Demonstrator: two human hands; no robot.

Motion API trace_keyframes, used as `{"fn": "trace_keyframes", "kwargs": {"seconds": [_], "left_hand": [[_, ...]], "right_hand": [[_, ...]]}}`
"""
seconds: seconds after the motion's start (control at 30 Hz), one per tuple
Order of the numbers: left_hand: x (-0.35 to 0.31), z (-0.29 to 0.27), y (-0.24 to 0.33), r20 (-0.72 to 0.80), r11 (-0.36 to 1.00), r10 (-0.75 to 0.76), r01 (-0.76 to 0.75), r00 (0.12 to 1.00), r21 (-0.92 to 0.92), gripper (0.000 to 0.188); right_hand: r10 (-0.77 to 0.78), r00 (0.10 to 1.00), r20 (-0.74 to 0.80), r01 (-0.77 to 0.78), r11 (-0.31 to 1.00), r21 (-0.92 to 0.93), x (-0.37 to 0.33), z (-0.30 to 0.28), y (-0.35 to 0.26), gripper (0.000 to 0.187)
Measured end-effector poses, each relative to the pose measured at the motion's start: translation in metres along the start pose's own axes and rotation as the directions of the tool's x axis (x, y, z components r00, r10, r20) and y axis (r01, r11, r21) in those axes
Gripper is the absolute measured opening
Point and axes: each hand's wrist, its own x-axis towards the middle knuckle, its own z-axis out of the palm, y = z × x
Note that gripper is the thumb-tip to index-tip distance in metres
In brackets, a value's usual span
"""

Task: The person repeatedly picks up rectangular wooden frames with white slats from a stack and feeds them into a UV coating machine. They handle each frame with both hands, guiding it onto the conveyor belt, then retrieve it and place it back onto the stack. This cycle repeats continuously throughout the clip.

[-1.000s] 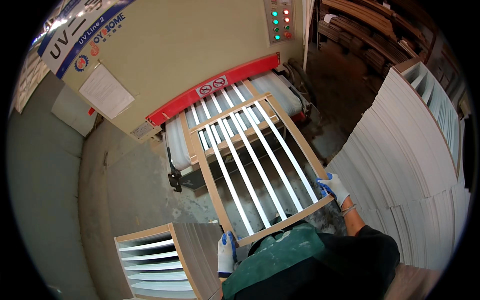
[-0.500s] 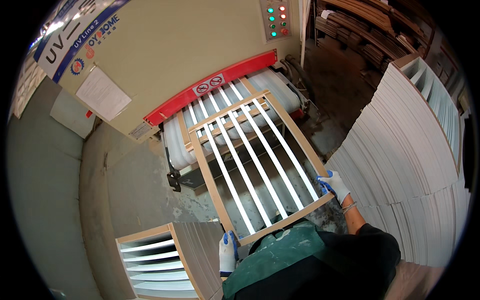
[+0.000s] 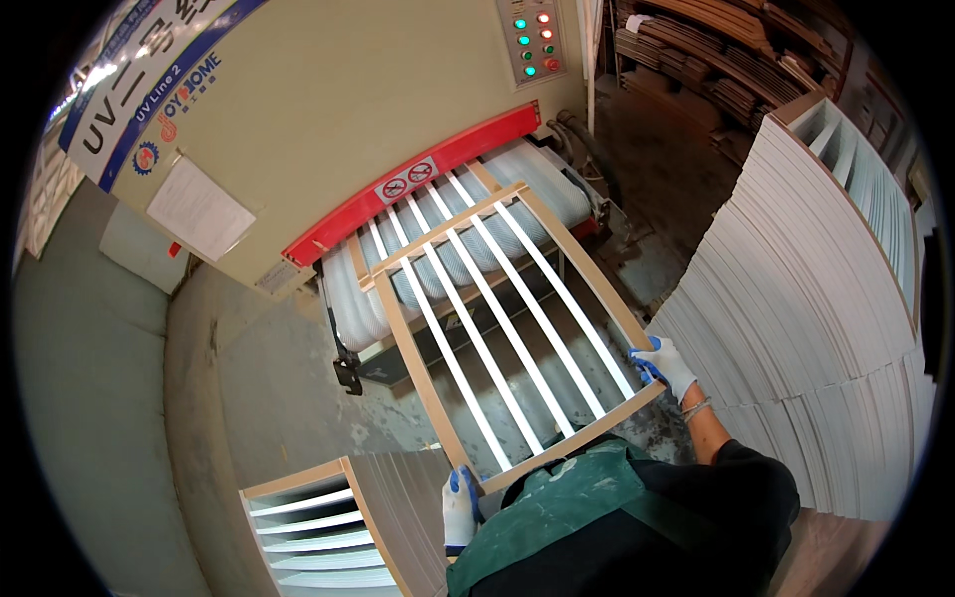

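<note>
A slatted frame (image 3: pixel 423 377) with brown, wood-coloured edges and white bars is held out in front of me, sloping away. My left hand (image 3: pixel 460 509), in a white and blue glove, grips its near left corner. At the near right corner, my right hand (image 3: pixel 668 366), gloved alike, has its fingers wrapped round the edge. The frame's far end lies over the machine's conveyor belt (image 3: pixel 360 310). A second slatted frame (image 3: pixel 358 261) on the belt passes partly beneath the red guard bar (image 3: pixel 408 183); the rest of it is hidden inside the machine.
A tall stack of white-edged frames (image 3: pixel 786 318) rises on my right. At lower left stands another stack (image 3: pixel 398 507). The beige machine (image 3: pixel 338 109) carries a lit button panel (image 3: pixel 533 42). Brown boards (image 3: pixel 696 60) fill a rack at the back right.
The second frame has moved farther under the red guard bar. The held frame stays in both hands, in nearly the same place. The view has shifted slightly.
</note>
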Motion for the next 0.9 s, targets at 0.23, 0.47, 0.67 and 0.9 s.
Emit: {"fn": "trace_keyframes", "kwargs": {"seconds": [0.23, 0.47, 0.67, 0.9], "left_hand": [[0.006, 0.003, -0.003, -0.018, 0.998, 0.025, -0.024, 1.0, 0.061, 0.042], [0.019, 0.005, 0.014, -0.042, 0.981, -0.008, 0.016, 0.999, 0.195, 0.04], [0.036, 0.011, 0.04, -0.033, 0.991, 0.038, -0.034, 0.999, 0.129, 0.039], [0.06, 0.012, 0.051, -0.037, 0.952, 0.182, -0.166, 0.983, 0.256, 0.042]], "right_hand": [[0.004, 0.998, -0.064, -0.008, 0.998, -0.063, 0.01, 0.001, 0.005, 0.02], [-0.038, 0.999, -0.016, 0.034, 0.982, -0.187, 0.032, 0.0, 0.009, 0.06], [-0.512, 0.859, -0.009, 0.338, 0.578, -0.743, 0.028, 0.027, -0.016, 0.082], [-0.329, 0.939, 0.099, 0.273, 0.541, -0.795, 0.061, 0.031, -0.042, 0.08]]}}
